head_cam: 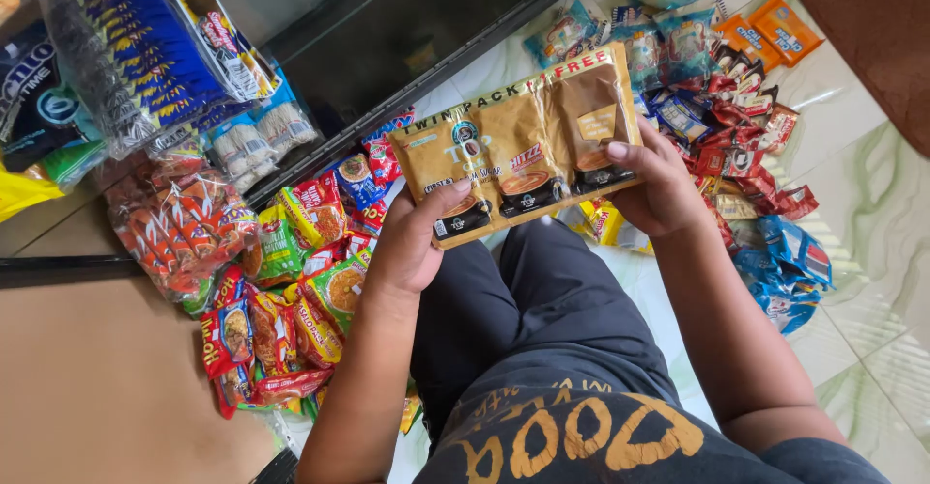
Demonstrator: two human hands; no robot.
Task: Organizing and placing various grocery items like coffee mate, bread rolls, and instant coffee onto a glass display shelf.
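Gold strip of joined sachets point(518, 145) held flat between both hands. Left hand point(412, 242) grasps its lower left edge, thumb on front; right hand point(659, 188) grasps its right end, remaining fingers hidden behind. Noodle packets point(281, 290) lie left of the left fingers, partly overlapped.

A pale marbled tile floor point(872, 213) carries heaps of packaged snacks. At nine o'clock, a pile of red, green and yellow noodle packets point(291, 281) spreads over the tiles, touching a clear bag of orange packets point(179, 227). At two o'clock, a scatter of small red and brown sachets point(746, 145) lies beside blue wrappers point(790, 266) at three o'clock. Two orange biscuit packs point(770, 31) rest near one o'clock, just beside a brown mat point(872, 29) in the corner. A dark cabinet point(407, 29) stands at twelve o'clock.
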